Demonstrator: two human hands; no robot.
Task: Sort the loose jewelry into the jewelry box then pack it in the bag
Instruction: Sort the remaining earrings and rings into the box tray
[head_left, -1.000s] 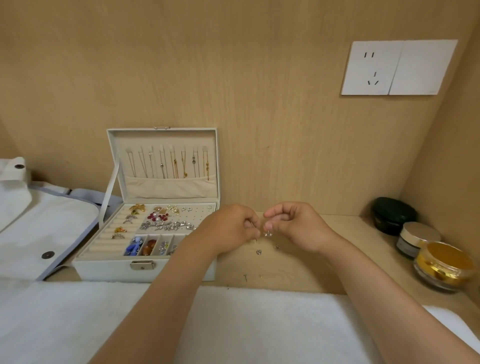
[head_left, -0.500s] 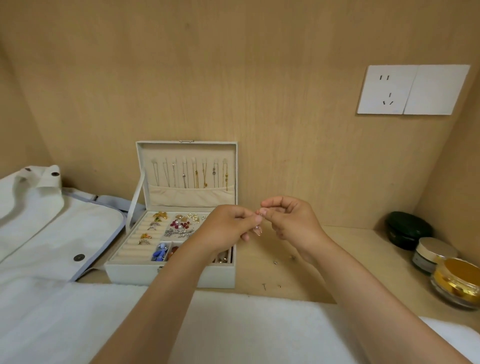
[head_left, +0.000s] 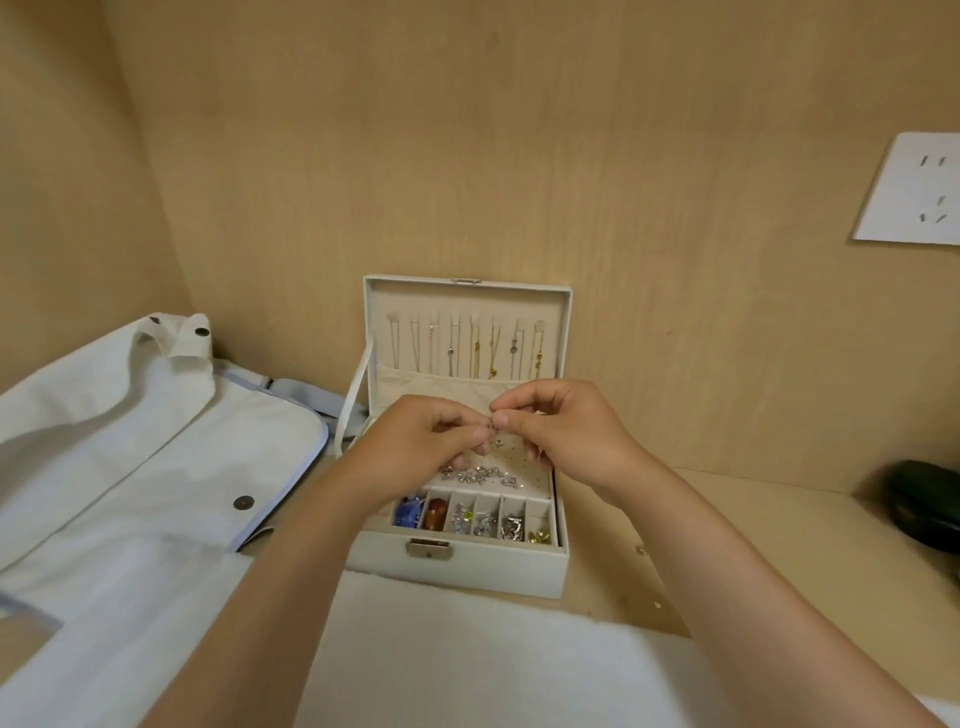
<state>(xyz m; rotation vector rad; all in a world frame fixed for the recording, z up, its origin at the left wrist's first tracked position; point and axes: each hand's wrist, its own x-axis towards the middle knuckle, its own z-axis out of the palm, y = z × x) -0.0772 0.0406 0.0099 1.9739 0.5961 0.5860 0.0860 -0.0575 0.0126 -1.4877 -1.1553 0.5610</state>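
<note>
On the pale wood tabletop (head_left: 727, 519) a white towel (head_left: 467, 649) lies nearest, with the open jewelry box (head_left: 467, 571) just behind it and the white bag (head_left: 156, 441) to its left. Above the box's tray the left hand (head_left: 415, 441) and right hand (head_left: 566, 431) meet, curled fingertips of both pinching one tiny silver piece (head_left: 491, 426). Necklaces (head_left: 467, 343) hang in the upright lid beyond.

A: What lies on the pale wooden surface (head_left: 753, 525)?
B: An open white jewelry box (head_left: 493, 569) stands mid-way along it, near the back wall. A white bag (head_left: 130, 467) lies flat to its left.
A: And nearer?
B: A white fluffy cloth (head_left: 467, 665) covers the front edge. A dark jar (head_left: 924, 501) sits far right, and tiny loose pieces (head_left: 640, 550) lie right of the box.
</note>
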